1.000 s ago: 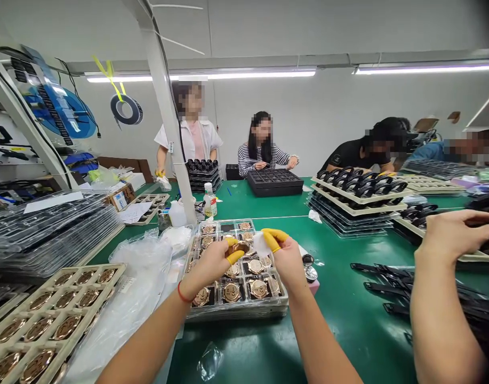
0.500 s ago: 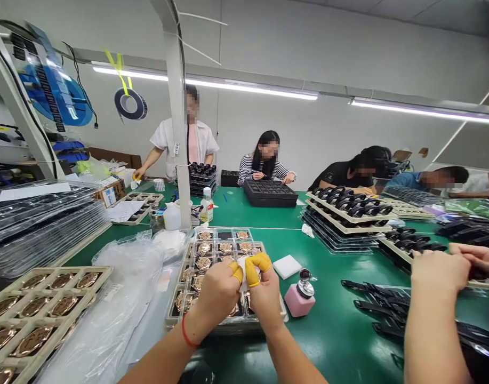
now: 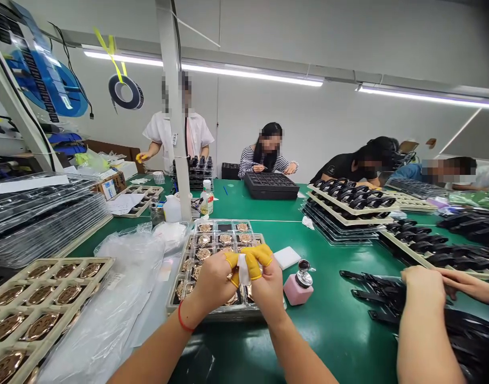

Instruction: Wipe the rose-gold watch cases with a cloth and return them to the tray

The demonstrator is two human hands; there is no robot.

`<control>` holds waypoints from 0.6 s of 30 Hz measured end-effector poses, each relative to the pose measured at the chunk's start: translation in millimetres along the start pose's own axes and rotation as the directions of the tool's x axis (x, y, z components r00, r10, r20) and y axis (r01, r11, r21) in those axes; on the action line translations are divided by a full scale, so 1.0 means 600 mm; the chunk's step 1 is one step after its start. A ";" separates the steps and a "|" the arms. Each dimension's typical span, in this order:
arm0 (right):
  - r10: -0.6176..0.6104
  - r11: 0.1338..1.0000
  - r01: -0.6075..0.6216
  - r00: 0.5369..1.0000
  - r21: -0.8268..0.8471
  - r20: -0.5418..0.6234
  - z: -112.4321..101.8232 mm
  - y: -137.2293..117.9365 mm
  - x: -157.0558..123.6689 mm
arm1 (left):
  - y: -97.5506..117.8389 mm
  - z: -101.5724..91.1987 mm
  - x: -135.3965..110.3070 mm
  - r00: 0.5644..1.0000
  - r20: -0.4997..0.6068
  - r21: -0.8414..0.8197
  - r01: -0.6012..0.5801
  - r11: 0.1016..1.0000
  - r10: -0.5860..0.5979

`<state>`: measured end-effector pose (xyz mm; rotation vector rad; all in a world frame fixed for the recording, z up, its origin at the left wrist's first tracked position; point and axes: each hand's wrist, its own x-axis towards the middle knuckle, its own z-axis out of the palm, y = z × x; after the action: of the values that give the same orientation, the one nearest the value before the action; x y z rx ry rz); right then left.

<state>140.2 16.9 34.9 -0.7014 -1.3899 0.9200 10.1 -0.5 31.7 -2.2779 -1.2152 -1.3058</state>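
Note:
My left hand [image 3: 216, 282], with a red string at the wrist, is closed in a pinch on a small white wipe [image 3: 243, 269]. From the other side my right hand [image 3: 266, 285] grips the same wipe. Yellow finger cots cover fingertips on both hands. Whether a small part sits inside the wipe is hidden by the fingers. Directly below the hands lies a stacked tray [image 3: 176, 304] with rose-gold round pieces [image 3: 204, 240] in its compartments. Right of it are a pink pump bottle [image 3: 298, 290] with its metal lid raised and a white pad [image 3: 287, 258].
At left are another tray of rose-gold pieces [image 3: 108, 264], clear plastic bags [image 3: 104, 309] and stacked clear trays [image 3: 48, 229]. A white post [image 3: 174, 133] rises behind my tray. A co-worker's arm [image 3: 424, 325] reaches over black straps [image 3: 376, 293] at right. Other people work across the table.
My hands have shifted slightly, still pinching the wipe, and more of it shows between the fingers. The co-worker's hands at right have moved lower, toward the black parts.

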 end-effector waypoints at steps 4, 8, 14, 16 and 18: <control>0.308 0.923 -0.302 0.951 0.237 0.014 0.003 0.019 0.022 | -0.005 0.017 -0.004 0.984 0.017 0.135 -0.178 0.975 0.177; 0.329 0.879 -0.334 0.941 0.340 0.077 -0.022 0.016 0.042 | -0.007 0.008 0.002 0.999 -0.047 -0.101 0.011 0.995 -0.016; 0.022 0.998 -0.018 0.998 -0.057 0.060 -0.008 0.016 0.012 | -0.008 0.010 -0.001 0.993 0.072 0.065 0.085 0.994 -0.089; 0.008 0.988 -0.016 0.998 -0.152 -0.056 -0.001 0.024 0.011 | -0.009 0.017 -0.004 0.986 0.161 0.147 0.024 0.989 -0.048; 0.139 0.989 -0.143 0.986 -0.032 -0.093 -0.003 0.028 0.019 | -0.009 0.021 -0.006 0.978 0.200 0.144 0.031 0.989 -0.060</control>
<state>139.3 35.5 25.9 -0.8688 -1.2932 0.9626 12.7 8.1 20.9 -2.3389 -1.3864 -0.9840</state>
